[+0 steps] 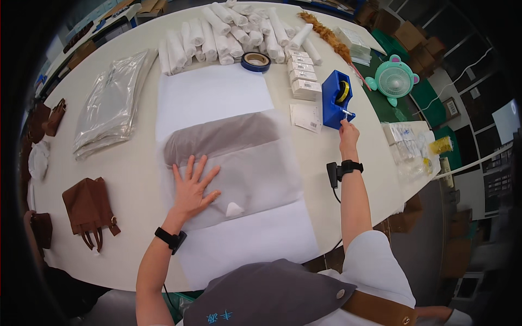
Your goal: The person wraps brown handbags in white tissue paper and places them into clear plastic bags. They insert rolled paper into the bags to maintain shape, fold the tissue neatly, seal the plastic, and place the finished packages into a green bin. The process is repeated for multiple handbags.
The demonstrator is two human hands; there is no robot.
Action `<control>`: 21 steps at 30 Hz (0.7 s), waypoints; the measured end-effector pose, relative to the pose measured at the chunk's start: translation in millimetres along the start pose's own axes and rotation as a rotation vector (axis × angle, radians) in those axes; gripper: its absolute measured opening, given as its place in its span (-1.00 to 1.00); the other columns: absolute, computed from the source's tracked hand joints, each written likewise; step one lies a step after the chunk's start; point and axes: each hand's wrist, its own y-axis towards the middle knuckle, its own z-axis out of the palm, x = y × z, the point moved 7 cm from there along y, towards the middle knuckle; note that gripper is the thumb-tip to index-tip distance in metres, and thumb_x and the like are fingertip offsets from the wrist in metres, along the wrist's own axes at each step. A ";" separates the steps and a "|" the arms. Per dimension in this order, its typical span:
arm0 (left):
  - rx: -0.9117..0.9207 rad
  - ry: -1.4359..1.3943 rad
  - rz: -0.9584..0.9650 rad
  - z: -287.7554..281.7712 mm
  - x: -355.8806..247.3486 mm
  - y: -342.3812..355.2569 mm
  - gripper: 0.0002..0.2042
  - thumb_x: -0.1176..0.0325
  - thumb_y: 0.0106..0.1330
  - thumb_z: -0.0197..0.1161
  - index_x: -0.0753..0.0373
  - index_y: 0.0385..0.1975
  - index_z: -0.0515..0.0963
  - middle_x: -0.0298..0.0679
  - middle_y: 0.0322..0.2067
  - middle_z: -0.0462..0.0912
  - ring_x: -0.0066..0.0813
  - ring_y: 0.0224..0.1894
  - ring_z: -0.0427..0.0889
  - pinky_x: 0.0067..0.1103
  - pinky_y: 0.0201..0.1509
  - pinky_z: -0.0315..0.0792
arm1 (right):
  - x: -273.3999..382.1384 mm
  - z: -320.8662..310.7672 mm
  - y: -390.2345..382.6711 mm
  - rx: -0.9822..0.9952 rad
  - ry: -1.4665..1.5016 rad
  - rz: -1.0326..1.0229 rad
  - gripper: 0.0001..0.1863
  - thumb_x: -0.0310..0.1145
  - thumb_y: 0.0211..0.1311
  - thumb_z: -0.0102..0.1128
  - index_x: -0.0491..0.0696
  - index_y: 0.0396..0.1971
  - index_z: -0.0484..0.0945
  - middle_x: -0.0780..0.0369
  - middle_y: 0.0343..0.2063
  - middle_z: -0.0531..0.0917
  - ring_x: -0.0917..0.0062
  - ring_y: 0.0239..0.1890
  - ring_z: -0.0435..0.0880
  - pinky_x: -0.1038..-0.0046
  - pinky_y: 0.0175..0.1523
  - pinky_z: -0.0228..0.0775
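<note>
Printed cards beside blue tape dispenser; right hand narrow there, hold unclear; left hand splayed on grey sheet.

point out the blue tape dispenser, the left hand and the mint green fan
Blue tape dispenser (330, 103): head view, on the side of its blue body
Left hand (191, 187): head view, on the back of the hand
Mint green fan (395, 81): head view, on its round front grille

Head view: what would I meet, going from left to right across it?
Plastic stack → left hand → tape roll → white boxes → blue tape dispenser → green fan.
</note>
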 end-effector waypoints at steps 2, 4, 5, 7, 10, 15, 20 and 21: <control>0.016 -0.008 -0.008 -1.1 3.3 1.7 -0.44 -0.11 0.17 0.02 -0.14 0.19 0.25 -0.25 0.32 -0.05 -0.11 0.35 -0.17 0.17 0.21 -0.37 | -4.6 -2.5 -1.5 0.112 -0.191 -0.114 -0.82 -0.40 -0.02 0.16 -0.24 -0.54 0.54 0.19 -0.58 0.58 0.51 -0.50 0.54 0.46 -0.33 0.36; 0.020 -0.014 -0.007 -0.8 2.2 7.1 -0.44 -0.13 0.17 -0.01 -0.14 0.19 0.24 -0.25 0.31 -0.04 -0.12 0.35 -0.17 0.18 0.20 -0.33 | -5.8 -0.4 -4.5 0.243 -0.347 -0.154 -0.81 -0.38 0.02 0.16 -0.24 -0.53 0.53 0.21 -0.57 0.58 0.52 -0.49 0.56 0.50 -0.32 0.41; 0.036 -0.005 -0.027 -2.4 3.6 5.1 -0.44 -0.15 0.18 -0.02 -0.14 0.19 0.24 -0.26 0.31 -0.04 -0.12 0.35 -0.16 0.18 0.20 -0.31 | 5.9 11.7 -19.1 0.363 -0.111 -0.105 -0.82 -0.37 0.07 0.15 -0.21 -0.47 0.53 0.22 -0.54 0.59 0.56 -0.48 0.59 0.58 -0.32 0.47; 0.023 0.021 -0.034 -2.7 5.8 1.8 -0.42 -0.17 0.18 -0.05 -0.13 0.21 0.20 -0.27 0.31 -0.03 -0.13 0.35 -0.16 0.18 0.20 -0.28 | 64.5 52.6 -80.6 0.750 -0.018 -0.061 -0.79 -0.34 0.17 0.09 -0.21 -0.37 0.51 0.21 -0.50 0.58 0.57 -0.47 0.62 0.60 -0.31 0.51; 0.004 0.037 -0.025 -2.0 4.8 1.9 -0.39 -0.19 0.19 -0.07 -0.12 0.24 0.15 -0.28 0.31 -0.03 -0.14 0.35 -0.15 0.18 0.19 -0.25 | 142.1 109.0 -177.5 1.258 -0.133 -0.154 -0.74 -0.33 0.21 0.04 -0.22 -0.25 0.52 0.24 -0.51 0.58 0.60 -0.47 0.62 0.61 -0.32 0.51; -0.008 0.026 -0.038 -0.2 7.2 0.7 -0.35 -0.20 0.18 -0.07 -0.11 0.25 0.11 -0.29 0.31 -0.03 -0.15 0.35 -0.14 0.18 0.20 -0.26 | 164.1 192.1 -289.5 1.777 -0.570 -0.516 -0.71 -0.38 0.13 0.04 -0.14 -0.15 0.50 0.25 -0.60 0.55 0.60 -0.57 0.52 0.55 -0.42 0.38; -0.007 0.002 -0.039 0.2 7.7 0.5 -0.35 -0.21 0.17 -0.06 -0.11 0.25 0.11 -0.29 0.30 0.00 -0.15 0.35 -0.14 0.20 0.19 -0.27 | 142.3 228.8 -332.4 1.907 -0.943 -1.008 -0.65 -0.33 -0.09 0.13 -0.11 -0.23 0.44 0.17 -0.62 0.53 0.36 -0.52 0.51 0.34 -0.40 0.27; -0.018 -0.003 -0.035 -0.9 7.7 0.8 -0.36 -0.21 0.17 -0.06 -0.11 0.25 0.11 -0.29 0.30 0.00 -0.14 0.35 -0.14 0.21 0.18 -0.27 | 137.7 232.7 -332.7 1.884 -0.972 -1.042 -0.67 -0.32 -0.11 0.15 -0.10 -0.28 0.42 0.17 -0.62 0.53 0.34 -0.50 0.51 0.32 -0.39 0.28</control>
